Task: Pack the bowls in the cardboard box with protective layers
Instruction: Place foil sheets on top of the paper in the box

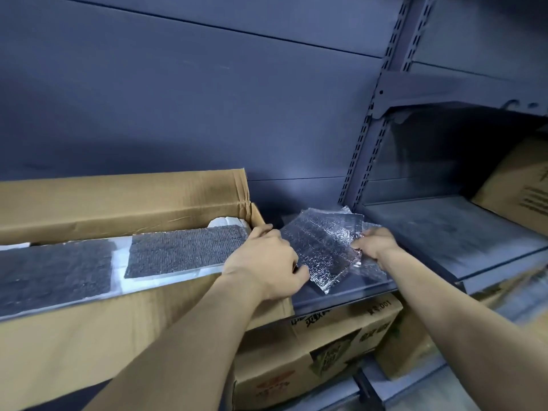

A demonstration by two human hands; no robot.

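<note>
I observe a long, open brown cardboard box point(118, 203) standing on the left part of a grey metal shelf point(444, 232), its rear flap upright against the grey back panel. Two flat silver foil-faced padding sheets lie end to end across the top of the box's contents, one at the left point(53, 274) and one towards the right end point(184, 252). White padding shows in the gap between them. A rounded white bowl rim point(225, 222) shows at the box's far right corner, just behind the right-hand sheet; I cannot count the bowls beneath. Just beside the right end of the box, near the shelf's front edge, lies a stack of loose silver foil-faced sheets point(323, 247), fanned and askew. The left hand point(264, 262) is at the box's right end wall and grasps the left edge of the loose stack, thumb laid on the foil. The right hand point(375, 243) has curled fingers pinching the stack's right edge. A slotted grey upright point(373, 143) divides the shelving behind. Printed brown cartons point(326, 345) sit on the level below, and another brown carton point(522, 185) occupies the shelf's far right end.
</note>
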